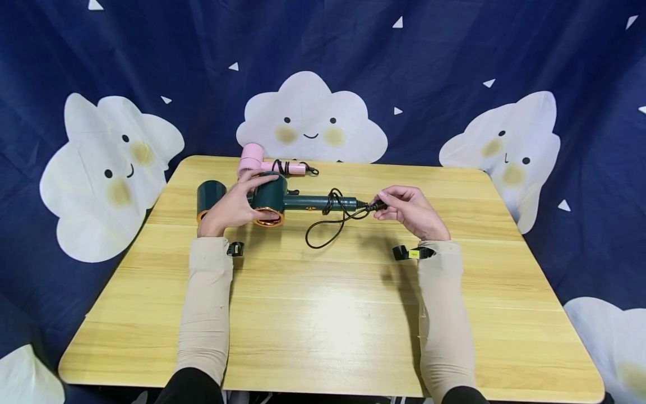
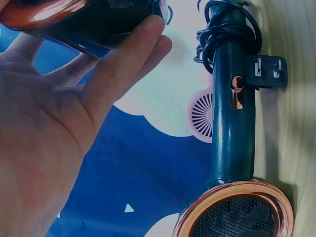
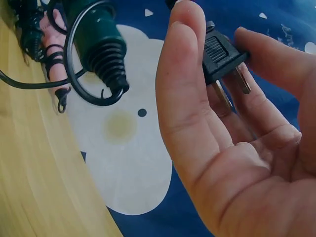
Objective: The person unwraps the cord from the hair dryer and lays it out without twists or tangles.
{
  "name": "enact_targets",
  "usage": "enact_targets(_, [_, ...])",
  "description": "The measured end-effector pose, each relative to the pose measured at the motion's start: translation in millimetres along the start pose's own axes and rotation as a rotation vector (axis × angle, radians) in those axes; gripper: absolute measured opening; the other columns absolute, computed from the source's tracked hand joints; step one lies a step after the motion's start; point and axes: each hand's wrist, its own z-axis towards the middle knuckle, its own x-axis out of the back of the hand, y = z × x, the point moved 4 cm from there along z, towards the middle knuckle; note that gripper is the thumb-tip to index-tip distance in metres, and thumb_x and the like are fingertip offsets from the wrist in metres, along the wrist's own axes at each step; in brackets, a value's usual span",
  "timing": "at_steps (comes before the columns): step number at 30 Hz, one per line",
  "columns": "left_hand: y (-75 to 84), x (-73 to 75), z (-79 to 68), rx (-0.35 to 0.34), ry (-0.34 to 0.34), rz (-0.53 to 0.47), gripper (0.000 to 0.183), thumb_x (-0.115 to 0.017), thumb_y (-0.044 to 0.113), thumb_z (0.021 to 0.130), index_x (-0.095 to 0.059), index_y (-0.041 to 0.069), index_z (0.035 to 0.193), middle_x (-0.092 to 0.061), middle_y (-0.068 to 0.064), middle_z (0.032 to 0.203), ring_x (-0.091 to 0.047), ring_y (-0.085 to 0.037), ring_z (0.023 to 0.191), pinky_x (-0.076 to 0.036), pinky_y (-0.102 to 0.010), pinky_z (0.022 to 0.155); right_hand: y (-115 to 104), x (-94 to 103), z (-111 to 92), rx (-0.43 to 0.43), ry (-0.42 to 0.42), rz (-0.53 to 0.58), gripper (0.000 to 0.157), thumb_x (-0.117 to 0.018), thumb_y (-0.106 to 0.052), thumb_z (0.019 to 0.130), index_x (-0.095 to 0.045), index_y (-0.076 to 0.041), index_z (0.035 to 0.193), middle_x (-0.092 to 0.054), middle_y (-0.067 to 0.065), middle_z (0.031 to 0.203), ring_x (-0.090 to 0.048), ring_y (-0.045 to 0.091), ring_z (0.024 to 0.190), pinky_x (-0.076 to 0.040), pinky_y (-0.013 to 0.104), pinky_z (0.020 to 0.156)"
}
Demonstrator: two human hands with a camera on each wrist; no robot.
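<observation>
The left hand (image 1: 237, 203) clamps its spread fingers and thumb around the barrel of a green hair dryer (image 1: 305, 202), apparently raised above the table (image 1: 282, 314); treat the smooth shell as rigid, likely slippery and barrel-heavy, and support it there. The right hand (image 1: 411, 212) pinches the plug (image 3: 217, 55), light on its flexible black cord (image 1: 317, 247). A second green hair dryer (image 1: 211, 195) restricts leftward travel; open room lies rightward and toward the near edge.

held dryer (image 1: 270, 193): glossy plastic (metallic rim (image 2: 44, 14)) | plug prongs (image 3: 223, 95): metal | tabletop (image 1: 323, 342): smooth wood
</observation>
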Motion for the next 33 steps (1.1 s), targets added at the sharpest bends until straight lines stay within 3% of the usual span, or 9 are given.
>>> enact_targets(6, [-0.7,0.4,-1.1,-0.006,0.002,0.003,0.092,-0.092,0.036,0.065,-0.045,0.042,0.144,-0.027,-0.005,0.158,-0.048,-0.035,0.121,-0.044,-0.057,0.099,2,1.9,0,-0.032,0.015,-0.033,0.019,-0.062,-0.004,0.095,-0.068,0.003,0.112,-0.073,0.016,0.105,-0.074,0.023,0.079,-0.06,0.034,0.079])
enact_targets(14, [0.6,1.8,-1.0,-0.025,0.021,0.003,0.092,-0.093,0.037,0.064,-0.047,0.04,0.144,-0.028,-0.005,0.157,-0.045,-0.035,0.125,-0.04,-0.058,0.103,5,7.5,-1,-0.065,0.06,-0.205,0.02,-0.058,-0.003,0.096,-0.063,-0.001,0.115,-0.072,0.018,0.107,-0.074,0.021,0.08,-0.06,0.031,0.075])
enact_targets(17, [2.3,2.5,-1.0,-0.028,0.026,0.002,0.093,-0.093,0.037,0.064,-0.047,0.038,0.144,-0.029,-0.007,0.157,-0.044,-0.035,0.126,-0.04,-0.058,0.104,6,9.2,0,-0.081,0.07,-0.238,0.021,-0.058,-0.003,0.095,-0.062,-0.002,0.116,-0.073,0.013,0.105,-0.074,0.022,0.081,-0.06,0.028,0.073])
enact_targets(21, [3.7,3.1,-1.5,-0.025,0.026,0.001,0.093,-0.093,0.036,0.064,-0.048,0.038,0.144,-0.029,-0.007,0.157,-0.043,-0.035,0.127,-0.04,-0.058,0.104,8,11.4,1,-0.084,0.073,-0.227,0.025,-0.057,0.001,0.094,-0.062,0.001,0.118,-0.073,0.008,0.103,-0.074,0.024,0.085,-0.06,0.029,0.076])
enact_targets(26, [3.2,3.6,-1.9,-0.023,0.028,-0.002,0.093,-0.094,0.036,0.063,-0.048,0.038,0.144,-0.029,-0.008,0.157,-0.042,-0.035,0.128,-0.039,-0.058,0.105,11,12.9,1,-0.097,0.092,-0.156,0.03,-0.055,0.008,0.091,-0.059,0.011,0.12,-0.071,0.012,0.106,-0.073,0.022,0.088,-0.058,0.033,0.087])
enact_targets(33, [3.5,4.0,-1.8,-0.02,0.029,-0.017,0.093,-0.094,0.035,0.063,-0.048,0.039,0.144,-0.029,-0.008,0.156,-0.044,-0.035,0.125,-0.041,-0.057,0.103,15,18.8,1,-0.105,0.106,-0.102,0.032,-0.054,0.012,0.091,-0.054,0.017,0.123,-0.068,0.014,0.105,-0.073,0.022,0.093,-0.056,0.034,0.091])
